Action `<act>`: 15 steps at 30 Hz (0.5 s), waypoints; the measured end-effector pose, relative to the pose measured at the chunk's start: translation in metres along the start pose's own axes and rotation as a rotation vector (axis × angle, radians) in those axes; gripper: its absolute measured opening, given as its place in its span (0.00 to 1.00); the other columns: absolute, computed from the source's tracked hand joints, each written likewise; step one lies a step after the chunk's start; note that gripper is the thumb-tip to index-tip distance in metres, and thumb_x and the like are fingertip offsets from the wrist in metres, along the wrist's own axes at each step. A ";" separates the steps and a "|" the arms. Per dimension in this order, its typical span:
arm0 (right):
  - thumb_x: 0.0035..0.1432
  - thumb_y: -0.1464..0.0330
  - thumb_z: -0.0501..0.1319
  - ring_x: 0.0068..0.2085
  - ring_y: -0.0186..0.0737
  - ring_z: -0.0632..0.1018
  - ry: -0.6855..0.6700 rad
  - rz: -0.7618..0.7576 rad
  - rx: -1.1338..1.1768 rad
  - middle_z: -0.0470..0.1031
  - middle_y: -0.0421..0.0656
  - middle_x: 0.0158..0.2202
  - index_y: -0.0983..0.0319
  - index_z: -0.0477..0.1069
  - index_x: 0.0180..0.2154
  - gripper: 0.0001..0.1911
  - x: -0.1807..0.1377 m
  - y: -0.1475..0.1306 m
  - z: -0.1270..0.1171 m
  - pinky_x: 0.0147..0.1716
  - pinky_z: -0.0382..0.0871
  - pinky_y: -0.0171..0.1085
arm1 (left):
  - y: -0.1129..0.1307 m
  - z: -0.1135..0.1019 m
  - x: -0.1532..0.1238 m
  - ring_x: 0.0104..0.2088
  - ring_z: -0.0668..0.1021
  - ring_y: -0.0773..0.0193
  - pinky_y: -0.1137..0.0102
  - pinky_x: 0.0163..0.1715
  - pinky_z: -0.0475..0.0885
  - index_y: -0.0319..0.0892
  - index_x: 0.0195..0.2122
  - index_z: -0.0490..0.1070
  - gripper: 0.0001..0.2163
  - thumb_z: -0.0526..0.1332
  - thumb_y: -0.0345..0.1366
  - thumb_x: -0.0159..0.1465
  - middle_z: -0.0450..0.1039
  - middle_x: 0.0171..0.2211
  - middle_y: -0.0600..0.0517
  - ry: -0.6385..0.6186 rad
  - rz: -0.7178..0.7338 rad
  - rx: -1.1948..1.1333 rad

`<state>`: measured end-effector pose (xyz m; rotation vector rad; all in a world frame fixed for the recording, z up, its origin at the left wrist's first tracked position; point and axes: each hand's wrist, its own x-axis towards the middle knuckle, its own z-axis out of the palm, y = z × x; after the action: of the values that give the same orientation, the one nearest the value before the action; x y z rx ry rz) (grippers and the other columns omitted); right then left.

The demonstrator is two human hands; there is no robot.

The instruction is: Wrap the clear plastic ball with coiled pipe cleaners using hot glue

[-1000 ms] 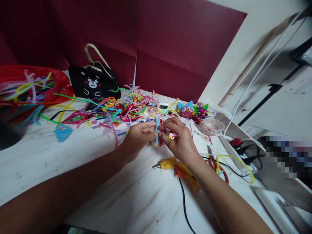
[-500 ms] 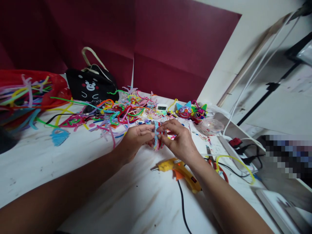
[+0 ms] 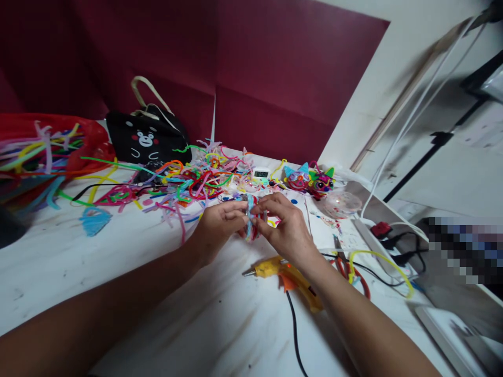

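Both my hands meet over the white table [image 3: 118, 272] around a small ball of wound pipe cleaners [image 3: 252, 219], red, light blue and pink. My left hand [image 3: 220, 222] grips it from the left with curled fingers. My right hand [image 3: 285, 228] pinches it from the right, thumb and forefinger pressed on the light blue strand. Most of the ball is hidden between the fingers. A yellow glue gun [image 3: 285, 272] with an orange trigger lies just under my right wrist.
A tangle of loose coloured pipe cleaners [image 3: 188, 180] covers the table behind my hands. A black bear-face bag [image 3: 147, 139], a red bag of pipe cleaners [image 3: 43, 149], two pipe-cleaner cat heads [image 3: 310, 180], a small timer [image 3: 261, 173], pliers [image 3: 348, 267] and a power strip [image 3: 373, 238] lie around.
The view has shifted slightly. My fingers have kept working the ball, which now sits a little lower and more enclosed between both hands.
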<state>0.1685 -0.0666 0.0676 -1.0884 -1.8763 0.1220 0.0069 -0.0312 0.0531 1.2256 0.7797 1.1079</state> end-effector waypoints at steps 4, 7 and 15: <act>0.55 0.77 0.63 0.42 0.43 0.76 0.013 -0.007 -0.014 0.73 0.45 0.38 0.60 0.76 0.36 0.08 0.000 0.000 0.001 0.43 0.71 0.43 | -0.001 0.000 0.000 0.19 0.72 0.73 0.76 0.25 0.67 0.34 0.44 0.71 0.21 0.69 0.33 0.48 0.73 0.18 0.61 0.001 0.009 0.006; 0.55 0.77 0.63 0.42 0.43 0.75 0.011 0.000 -0.023 0.73 0.45 0.38 0.60 0.75 0.36 0.08 0.000 0.001 0.001 0.43 0.71 0.43 | -0.001 0.000 0.000 0.20 0.72 0.71 0.74 0.25 0.67 0.34 0.44 0.71 0.21 0.69 0.33 0.49 0.73 0.19 0.60 -0.003 0.007 0.013; 0.56 0.76 0.62 0.42 0.44 0.75 0.008 0.008 -0.046 0.73 0.45 0.39 0.59 0.71 0.37 0.08 -0.001 -0.004 0.001 0.44 0.70 0.43 | 0.002 0.000 0.000 0.19 0.71 0.70 0.73 0.24 0.65 0.34 0.42 0.73 0.21 0.71 0.36 0.48 0.72 0.19 0.59 -0.008 0.005 0.019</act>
<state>0.1652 -0.0694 0.0685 -1.1260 -1.8761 0.0799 0.0061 -0.0316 0.0554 1.2476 0.7837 1.1012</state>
